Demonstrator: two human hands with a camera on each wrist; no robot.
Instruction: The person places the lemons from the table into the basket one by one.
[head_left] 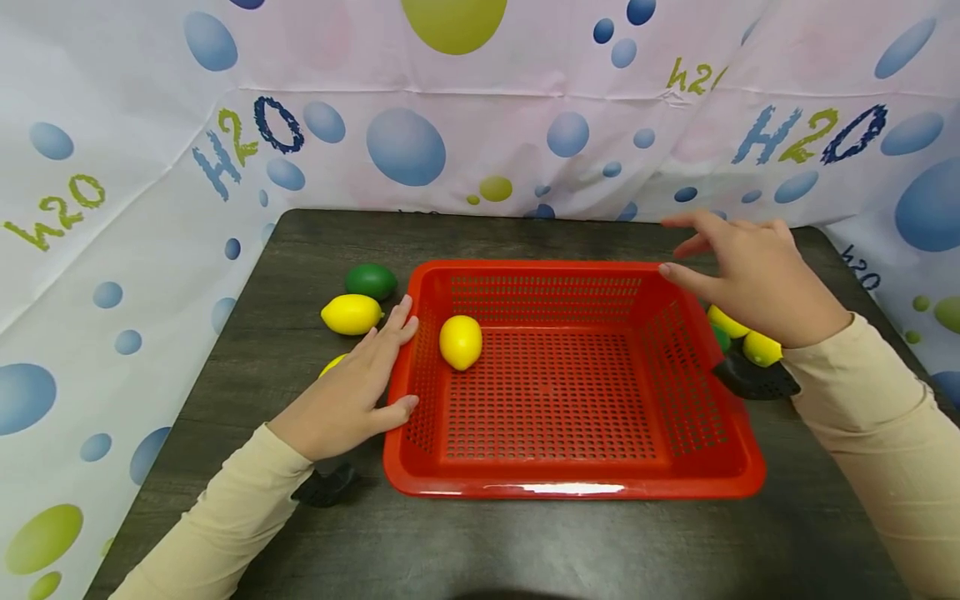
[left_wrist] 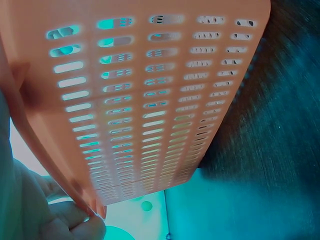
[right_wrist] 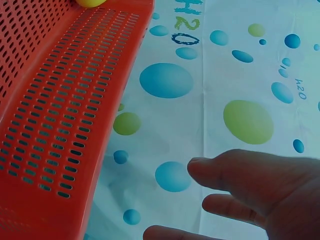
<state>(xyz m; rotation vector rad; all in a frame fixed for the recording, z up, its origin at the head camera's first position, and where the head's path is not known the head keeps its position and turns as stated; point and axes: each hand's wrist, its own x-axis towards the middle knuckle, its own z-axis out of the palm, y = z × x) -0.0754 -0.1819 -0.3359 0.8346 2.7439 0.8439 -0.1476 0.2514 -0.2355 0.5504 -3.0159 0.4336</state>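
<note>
Below, a dark table point(head_left: 510, 550) is bearing a red basket point(head_left: 547, 417). The left hand point(head_left: 348, 396) is resting along the basket's left rim, fingers unclenched; the right hand point(head_left: 761, 279) is hovering released near the far right corner. One yellow lemon point(head_left: 461, 342) is lying inside, near the left wall.

In the head view, the left forearm point(head_left: 213, 521) rises from the lower left; the left hand point(head_left: 347, 402) lies left of centre, fingers point(head_left: 387, 331) extended toward the upper right, thumb point(head_left: 392, 414) spread rightward. The right forearm point(head_left: 873, 437) enters from the lower right; the right hand point(head_left: 761, 279) points leftward, fingers slightly bent, thumb apart.
</note>
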